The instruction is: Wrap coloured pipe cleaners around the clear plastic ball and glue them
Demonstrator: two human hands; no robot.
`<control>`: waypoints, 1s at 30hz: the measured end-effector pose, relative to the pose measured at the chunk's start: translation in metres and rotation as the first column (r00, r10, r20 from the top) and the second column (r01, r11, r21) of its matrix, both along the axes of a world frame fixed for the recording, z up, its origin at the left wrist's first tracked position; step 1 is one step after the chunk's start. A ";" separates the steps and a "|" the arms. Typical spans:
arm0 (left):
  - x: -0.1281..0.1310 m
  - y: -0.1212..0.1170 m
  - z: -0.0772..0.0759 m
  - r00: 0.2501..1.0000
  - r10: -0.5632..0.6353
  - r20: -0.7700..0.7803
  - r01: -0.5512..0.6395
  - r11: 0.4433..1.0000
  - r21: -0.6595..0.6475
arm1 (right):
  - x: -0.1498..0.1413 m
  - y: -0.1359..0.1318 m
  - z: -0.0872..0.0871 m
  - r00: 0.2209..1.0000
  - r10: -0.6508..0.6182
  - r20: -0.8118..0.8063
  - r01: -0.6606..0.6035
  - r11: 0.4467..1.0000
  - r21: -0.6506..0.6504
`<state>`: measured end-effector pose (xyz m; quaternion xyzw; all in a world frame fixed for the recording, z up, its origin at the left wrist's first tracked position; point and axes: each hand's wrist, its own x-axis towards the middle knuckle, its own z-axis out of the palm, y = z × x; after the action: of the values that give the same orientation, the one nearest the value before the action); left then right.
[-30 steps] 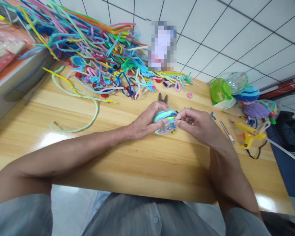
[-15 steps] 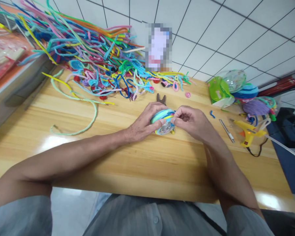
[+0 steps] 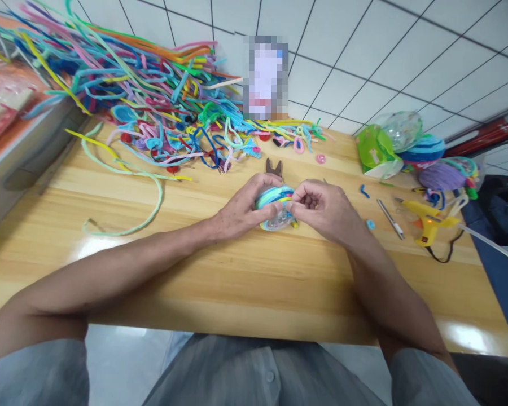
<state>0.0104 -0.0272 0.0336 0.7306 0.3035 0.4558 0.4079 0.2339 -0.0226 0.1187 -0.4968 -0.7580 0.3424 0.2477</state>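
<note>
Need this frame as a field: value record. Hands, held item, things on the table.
held_item: rounded clear piece banded with light blue, blue and yellow strands
left_hand: left hand gripping its left side
right_hand: right hand, fingers pinched at its right edge; what they grip is too small to tell
beyond_hands: dark two-pronged tool end
back_left: pile of colored fuzzy strands
left: loose pale green strand
right: yellow glue gun
back_right: green package

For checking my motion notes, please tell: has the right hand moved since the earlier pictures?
Yes, slightly leftward: the gap between the right hand and the short dark-blue piece has widened.
</note>
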 end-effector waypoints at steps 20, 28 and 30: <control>0.000 -0.004 -0.004 0.999 0.027 0.032 -0.027 0.999 -0.019 | 0.014 0.001 0.020 0.990 0.136 0.026 -0.132 0.984 -0.116; 0.001 -0.004 -0.004 1.000 0.025 0.019 -0.025 1.000 -0.004 | 0.015 0.007 0.007 0.995 0.070 0.074 -0.064 0.995 -0.081; 0.003 -0.004 -0.004 0.999 0.048 0.025 -0.048 0.999 -0.002 | 0.017 0.006 0.011 0.994 0.053 0.098 -0.057 0.997 0.042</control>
<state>0.0133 -0.0315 0.0296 0.7169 0.3164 0.4744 0.4011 0.2505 -0.0165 0.1300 -0.4861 -0.7901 0.3072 0.2122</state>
